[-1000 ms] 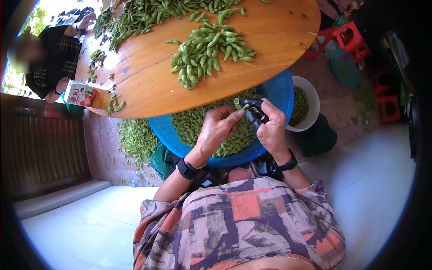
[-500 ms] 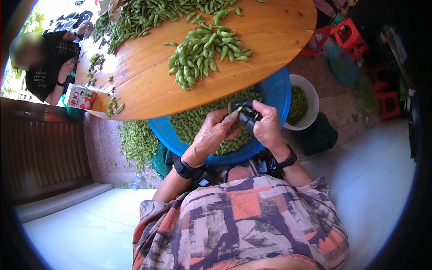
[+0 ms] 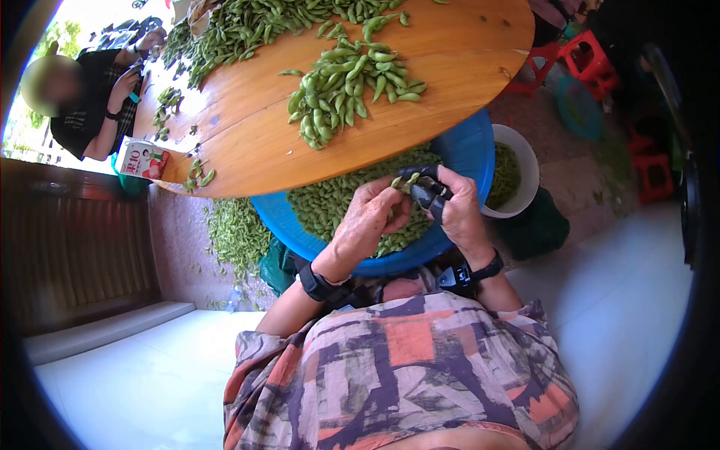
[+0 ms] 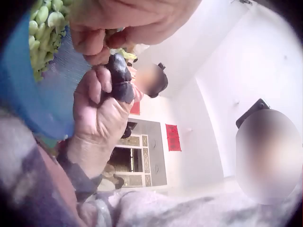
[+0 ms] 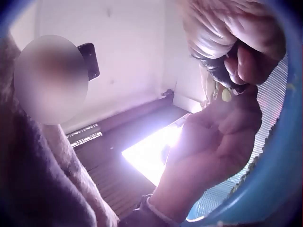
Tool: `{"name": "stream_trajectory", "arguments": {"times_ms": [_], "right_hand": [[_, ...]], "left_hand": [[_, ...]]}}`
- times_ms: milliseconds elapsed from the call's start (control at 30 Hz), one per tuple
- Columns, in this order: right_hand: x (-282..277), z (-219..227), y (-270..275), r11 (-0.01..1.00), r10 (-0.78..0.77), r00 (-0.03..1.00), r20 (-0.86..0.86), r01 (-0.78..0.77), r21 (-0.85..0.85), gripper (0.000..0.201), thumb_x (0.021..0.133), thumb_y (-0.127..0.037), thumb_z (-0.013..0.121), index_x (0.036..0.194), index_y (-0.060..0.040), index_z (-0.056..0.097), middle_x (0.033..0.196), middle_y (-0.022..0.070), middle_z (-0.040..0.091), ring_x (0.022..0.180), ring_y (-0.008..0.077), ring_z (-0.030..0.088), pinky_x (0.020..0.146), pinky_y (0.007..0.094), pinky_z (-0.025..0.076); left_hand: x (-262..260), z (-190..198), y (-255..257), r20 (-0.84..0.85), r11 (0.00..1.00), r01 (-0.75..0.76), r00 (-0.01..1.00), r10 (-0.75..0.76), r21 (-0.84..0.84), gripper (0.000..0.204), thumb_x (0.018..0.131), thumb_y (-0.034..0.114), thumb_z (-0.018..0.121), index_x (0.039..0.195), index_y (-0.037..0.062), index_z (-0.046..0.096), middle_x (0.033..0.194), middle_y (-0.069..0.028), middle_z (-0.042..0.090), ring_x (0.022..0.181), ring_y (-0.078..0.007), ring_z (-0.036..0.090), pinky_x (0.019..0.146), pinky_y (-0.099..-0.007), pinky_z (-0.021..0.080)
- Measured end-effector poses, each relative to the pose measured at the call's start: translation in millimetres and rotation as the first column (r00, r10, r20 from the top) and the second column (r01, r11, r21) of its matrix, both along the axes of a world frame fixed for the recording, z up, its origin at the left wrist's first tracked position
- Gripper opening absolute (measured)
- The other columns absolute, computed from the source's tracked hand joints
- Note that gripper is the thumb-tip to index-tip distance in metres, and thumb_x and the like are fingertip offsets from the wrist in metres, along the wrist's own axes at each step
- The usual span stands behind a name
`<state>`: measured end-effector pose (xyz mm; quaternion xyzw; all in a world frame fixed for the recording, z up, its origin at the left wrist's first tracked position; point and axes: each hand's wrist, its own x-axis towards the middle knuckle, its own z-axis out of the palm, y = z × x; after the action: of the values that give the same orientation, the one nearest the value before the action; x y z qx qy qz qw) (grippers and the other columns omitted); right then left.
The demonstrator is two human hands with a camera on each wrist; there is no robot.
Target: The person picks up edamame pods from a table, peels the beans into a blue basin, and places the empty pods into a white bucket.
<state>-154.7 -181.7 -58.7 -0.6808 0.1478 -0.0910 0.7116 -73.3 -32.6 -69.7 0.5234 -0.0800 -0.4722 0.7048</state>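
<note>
My left hand (image 3: 367,221) pinches a green soybean pod (image 3: 411,180) between thumb and forefinger. Close against it, my right hand (image 3: 463,214) holds the same pod with thumb and forefinger, both wrapped in black coverings. A pale bean (image 5: 227,95) shows between the hands in the right wrist view. Both hands are over a large blue basin (image 3: 477,161) with many shelled green beans (image 3: 319,214) in it. Curled fingers hide part of the pod.
The wooden table (image 3: 247,142) overhangs the basin and bears a pile of pods (image 3: 337,90). A white bucket (image 3: 529,176) stands right of the basin. Empty pods (image 3: 236,232) litter the floor at left. Another person (image 3: 94,112) sits at the table's far left; red stools (image 3: 589,60) stand at right.
Both hands stay together over the basin, with small shifts of the fingers and the pod. The right thumb and forefinger have changed angle. The person across has moved an arm.
</note>
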Motion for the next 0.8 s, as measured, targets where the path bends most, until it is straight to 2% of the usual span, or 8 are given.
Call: {"name": "stream_trajectory", "arguments": {"times_ms": [133, 200, 500, 567, 633, 667, 700, 800], "right_hand": [[-6, -6, -7, 0.995, 0.070, 0.983, 0.168, -0.081, 0.061, 0.024, 0.084, -0.005, 0.064, 0.106, -0.0009, 0.070, 0.086, -0.0007, 0.068, 0.080, 0.0038, 0.057, 0.073, 0.0229, 0.048], [-3, -12, -5, 0.970, 0.062, 0.998, 0.031, -0.053, -0.237, 0.021, 0.084, -0.006, 0.064, 0.103, -0.0003, 0.070, 0.084, 0.0009, 0.067, 0.077, 0.0042, 0.056, 0.069, 0.0232, 0.048], [-4, -22, -11, 0.991, 0.044, 0.983, 0.180, -0.020, -0.136, 0.023, 0.084, -0.007, 0.061, 0.105, -0.0010, 0.070, 0.084, 0.0015, 0.068, 0.077, 0.0035, 0.056, 0.070, 0.0224, 0.048], [-6, -16, -11, 0.998, 0.027, 0.988, 0.155, -0.018, -0.060, 0.025, 0.084, -0.010, 0.060, 0.106, -0.0015, 0.070, 0.085, 0.0008, 0.068, 0.077, 0.0039, 0.057, 0.071, 0.0224, 0.048], [-8, -12, -13, 1.000, 0.012, 0.991, 0.130, -0.013, 0.010, 0.027, 0.085, -0.013, 0.060, 0.108, -0.0020, 0.069, 0.085, 0.0001, 0.068, 0.077, 0.0043, 0.057, 0.071, 0.0224, 0.049], [-9, -11, -13, 0.998, -0.055, 0.996, 0.063, 0.055, -0.007, 0.036, 0.085, -0.027, 0.064, 0.110, -0.0012, 0.068, 0.086, -0.0006, 0.067, 0.075, 0.0039, 0.056, 0.069, 0.0213, 0.048], [-10, -10, -14, 0.992, -0.120, 0.993, 0.001, 0.120, -0.028, 0.048, 0.086, -0.041, 0.068, 0.111, -0.0005, 0.068, 0.086, -0.0014, 0.066, 0.073, 0.0035, 0.056, 0.066, 0.0202, 0.047], [-21, -10, -30, 0.975, -0.215, 0.952, 0.220, 0.220, 0.002, 0.071, 0.081, -0.063, 0.063, 0.114, -0.0001, 0.065, 0.079, -0.0038, 0.059, 0.063, 0.0024, 0.051, 0.056, 0.0196, 0.042]], "left_hand": [[0, -3, 1, 0.034, 0.998, 0.040, 0.999, -0.042, 0.044, 0.017, 0.089, 0.014, 0.049, 0.081, 0.0019, 0.057, 0.065, -0.0030, 0.055, 0.049, -0.0070, 0.041, 0.046, -0.0214, 0.029], [-1, -4, 1, 0.028, 0.998, 0.013, 0.999, -0.015, 0.069, 0.017, 0.089, 0.014, 0.049, 0.081, 0.0019, 0.057, 0.065, -0.0035, 0.056, 0.049, -0.0070, 0.041, 0.046, -0.0217, 0.029], [-8, -7, 2, -0.082, 0.991, -0.105, 0.990, 0.112, 0.078, 0.012, 0.089, 0.012, 0.050, 0.089, 0.0018, 0.057, 0.076, -0.0059, 0.056, 0.057, -0.0085, 0.047, 0.052, -0.0217, 0.037], [-7, -9, 5, 0.417, 0.991, 0.075, 0.901, -0.115, 0.112, 0.014, 0.088, 0.005, 0.046, 0.096, -0.0002, 0.057, 0.080, -0.0057, 0.057, 0.064, -0.0103, 0.050, 0.060, -0.0225, 0.044], [-2, 2, 7, 0.253, 0.986, 0.129, 0.956, -0.151, 0.104, 0.019, 0.088, 0.001, 0.044, 0.100, -0.0016, 0.057, 0.082, -0.0057, 0.058, 0.068, -0.0115, 0.053, 0.065, -0.0235, 0.047], [-1, 7, 8, 0.080, 0.979, 0.179, 0.979, -0.187, 0.096, 0.024, 0.087, -0.002, 0.041, 0.104, -0.0030, 0.058, 0.084, -0.0058, 0.059, 0.071, -0.0127, 0.055, 0.070, -0.0246, 0.049], [-4, 8, 6, 0.084, 0.980, 0.175, 0.979, -0.183, 0.094, 0.024, 0.087, -0.002, 0.041, 0.104, -0.0030, 0.058, 0.084, -0.0058, 0.059, 0.071, -0.0127, 0.055, 0.070, -0.0246, 0.049], [-10, 9, 7, 0.404, 0.971, 0.137, 0.891, -0.208, 0.198, 0.029, 0.088, -0.003, 0.045, 0.112, -0.0031, 0.061, 0.087, -0.0100, 0.066, 0.079, -0.0187, 0.063, 0.074, -0.0281, 0.052]]}}
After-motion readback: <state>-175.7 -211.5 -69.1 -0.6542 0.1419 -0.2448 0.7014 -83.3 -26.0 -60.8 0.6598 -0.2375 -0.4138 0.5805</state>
